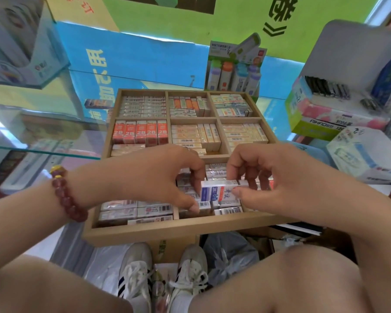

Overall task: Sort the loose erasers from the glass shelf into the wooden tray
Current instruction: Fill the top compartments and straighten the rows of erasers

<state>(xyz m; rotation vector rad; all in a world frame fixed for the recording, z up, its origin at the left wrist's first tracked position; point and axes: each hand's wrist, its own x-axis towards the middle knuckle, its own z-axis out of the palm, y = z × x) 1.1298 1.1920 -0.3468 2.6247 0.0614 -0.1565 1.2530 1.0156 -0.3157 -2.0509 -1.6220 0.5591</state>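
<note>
A wooden tray (pixel 145 231) with several compartments sits on the glass shelf (pixel 54 123) in front of me, packed with boxed erasers. Over its near middle compartment both hands hold one white eraser (pixel 217 192) with a blue and red label. My left hand (pixel 160 177) pinches its left end between thumb and fingers. The right end is pinched by my right hand (pixel 271 177). Orange 2B erasers (pixel 140 132) fill a compartment at mid left. The compartment under my hands is largely hidden.
A lone eraser (pixel 97 103) lies on the glass just left of the tray's far corner. A box of correction-tape dispensers (pixel 233 71) stands behind the tray. Stacked stationery boxes (pixel 339 118) crowd the right side. My shoes (pixel 163 279) and plastic bags show below.
</note>
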